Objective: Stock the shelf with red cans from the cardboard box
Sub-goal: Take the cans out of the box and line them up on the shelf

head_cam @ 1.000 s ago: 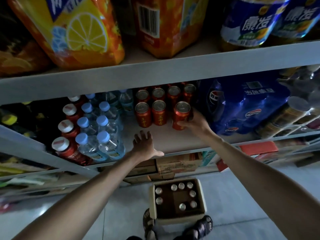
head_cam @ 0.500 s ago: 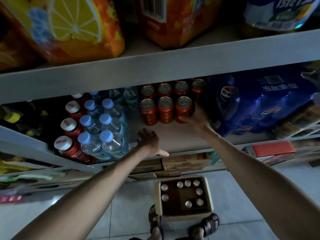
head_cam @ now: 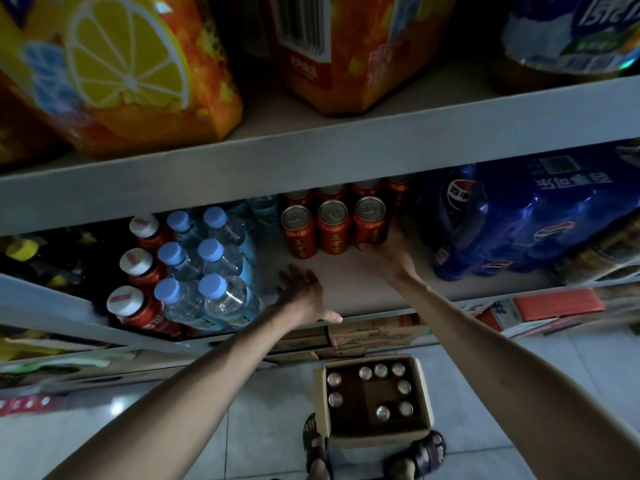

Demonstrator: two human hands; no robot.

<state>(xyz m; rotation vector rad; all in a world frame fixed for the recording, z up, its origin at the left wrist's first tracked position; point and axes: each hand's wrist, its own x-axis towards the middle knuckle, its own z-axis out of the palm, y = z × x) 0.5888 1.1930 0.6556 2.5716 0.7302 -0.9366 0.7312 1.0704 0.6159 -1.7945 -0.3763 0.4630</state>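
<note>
Right hand point(head_cam: 389, 252): fingers wrapped around the rightmost front red can point(head_cam: 370, 221), on the shelf point(head_cam: 346, 282).
Left hand point(head_cam: 304, 294): open, fingers spread, holding nothing, above the shelf edge.
Blue pack point(head_cam: 519, 220): on the shelf, right of the cans.
Water bottles point(head_cam: 207, 268): left of the cans.
Cardboard box point(head_cam: 374, 436): on the floor below the shelf, eight can tops showing.

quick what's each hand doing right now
Left hand: open, empty, resting on the shelf edge.
Right hand: around the rightmost front red can.

Pepsi logo on blue shrink-wrapped pack point(head_cam: 512, 216), gold Chinese characters on red cans point(head_cam: 334, 233)
</note>
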